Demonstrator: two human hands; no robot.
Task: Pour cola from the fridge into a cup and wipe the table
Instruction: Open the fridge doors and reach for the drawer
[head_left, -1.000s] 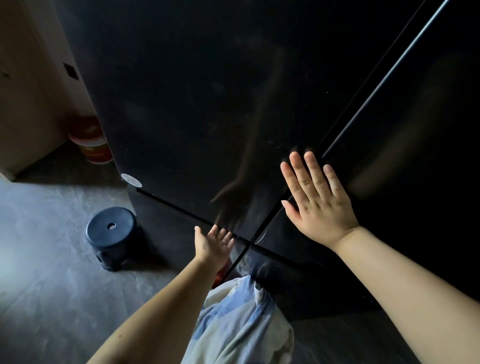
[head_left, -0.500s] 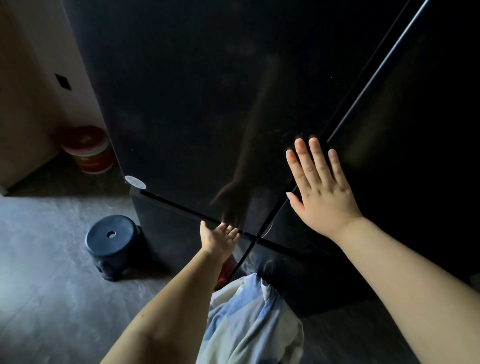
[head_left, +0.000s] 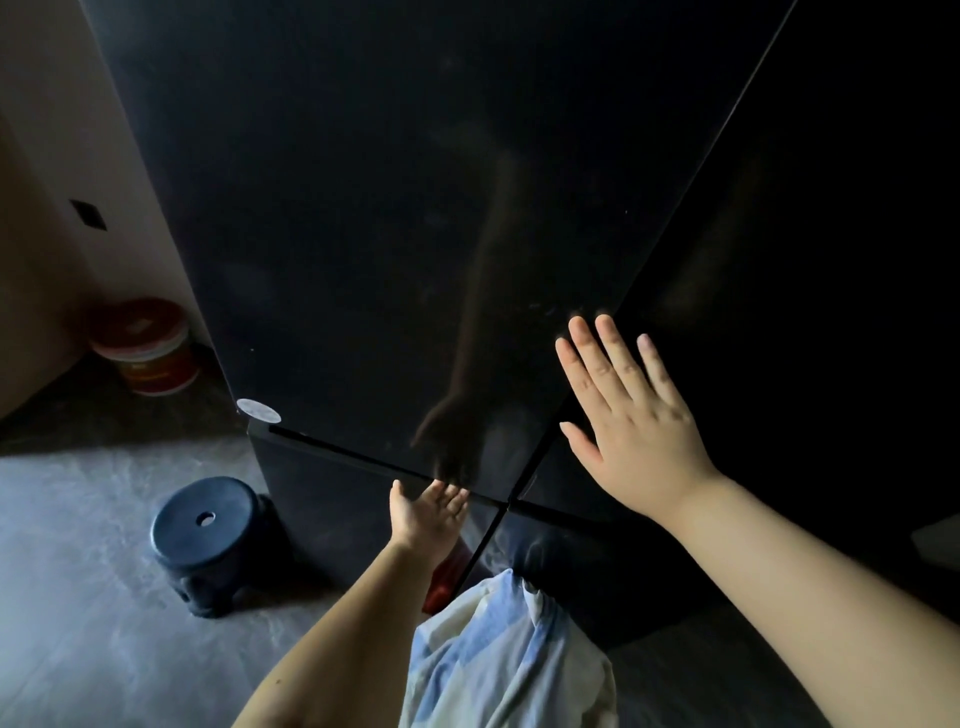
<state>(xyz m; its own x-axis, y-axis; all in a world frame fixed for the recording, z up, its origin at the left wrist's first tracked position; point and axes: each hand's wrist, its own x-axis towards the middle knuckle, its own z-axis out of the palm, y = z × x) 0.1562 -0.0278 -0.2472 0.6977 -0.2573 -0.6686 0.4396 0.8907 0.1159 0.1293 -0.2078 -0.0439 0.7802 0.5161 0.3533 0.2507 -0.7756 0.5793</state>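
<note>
A tall black glossy fridge (head_left: 395, 218) fills most of the head view, its doors closed. My right hand (head_left: 628, 415) lies flat with straight fingers on the upper right door, next to the vertical seam. My left hand (head_left: 426, 512) reaches lower, fingertips at the bottom edge of the upper left door, at the horizontal gap; whether they hook under it I cannot tell. Its reflection shows in the door. No cola bottle, cup or cloth is in view.
A dark blue plastic stool (head_left: 208, 535) stands on the grey floor left of the fridge. A red and white bucket (head_left: 145, 345) sits by the wall at the far left. My light blue and white clothing (head_left: 498, 654) shows at the bottom.
My left hand has moved up to the bottom edge of the upper left door. My right hand stays flat on the right door; the view shifted slightly.
</note>
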